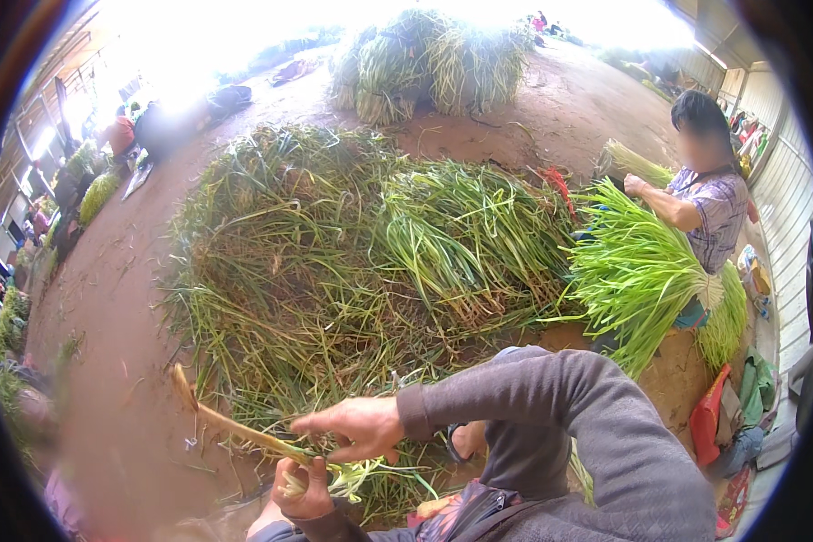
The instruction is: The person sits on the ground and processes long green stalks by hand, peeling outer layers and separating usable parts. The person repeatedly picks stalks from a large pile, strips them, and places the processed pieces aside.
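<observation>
My left hand [303, 486], low in the view, grips a yellow-green stalk [240, 431] with a brown, dry end that points up and left. Pale stems also show in its fingers, with light green leaves [356, 477] to the right. Just above and right of it, my right hand [362, 428] has its fingers spread near the stalk's lower end; whether it touches the stalk I cannot tell. In front of me lies a wide heap of long green leafy stalks [298, 251], with a neater bunch [440, 251] on its right part.
A person [711, 183] sits at the right beside a large bright green bundle [643, 278]. More tied bundles [433, 64] stand at the back on the dirt floor [101, 325]. A red object [708, 417] and cloths [757, 386] lie at the lower right. Other people are at the far left.
</observation>
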The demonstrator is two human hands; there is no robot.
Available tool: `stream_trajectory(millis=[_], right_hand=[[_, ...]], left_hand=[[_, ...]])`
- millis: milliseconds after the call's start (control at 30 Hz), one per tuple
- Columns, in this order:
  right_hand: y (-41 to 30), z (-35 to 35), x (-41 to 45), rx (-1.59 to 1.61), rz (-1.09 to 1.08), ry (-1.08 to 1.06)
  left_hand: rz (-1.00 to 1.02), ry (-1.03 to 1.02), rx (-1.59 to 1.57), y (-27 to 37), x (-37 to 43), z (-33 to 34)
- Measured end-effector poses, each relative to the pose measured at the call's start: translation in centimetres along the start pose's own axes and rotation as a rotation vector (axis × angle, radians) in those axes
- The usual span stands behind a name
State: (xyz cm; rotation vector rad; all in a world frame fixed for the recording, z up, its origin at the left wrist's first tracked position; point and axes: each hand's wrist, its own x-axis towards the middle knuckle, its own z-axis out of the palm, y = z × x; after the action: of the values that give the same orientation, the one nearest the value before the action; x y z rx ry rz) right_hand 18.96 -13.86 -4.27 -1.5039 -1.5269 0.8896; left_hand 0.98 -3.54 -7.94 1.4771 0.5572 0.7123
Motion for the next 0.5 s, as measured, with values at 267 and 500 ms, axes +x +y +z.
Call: stream_trajectory(millis=[267, 500], right_hand=[[-1.3, -0.3, 0.2, -0.015, -0.010, -0.098], [-0.6, -5.7, 0.1, 0.812, -0.204, 0.344]], left_hand=[[0.082, 0.051, -0.007, 0.2, -0.2, -0.2], [0.097, -0.117, 0.359, 0.6, -0.3, -2.1]])
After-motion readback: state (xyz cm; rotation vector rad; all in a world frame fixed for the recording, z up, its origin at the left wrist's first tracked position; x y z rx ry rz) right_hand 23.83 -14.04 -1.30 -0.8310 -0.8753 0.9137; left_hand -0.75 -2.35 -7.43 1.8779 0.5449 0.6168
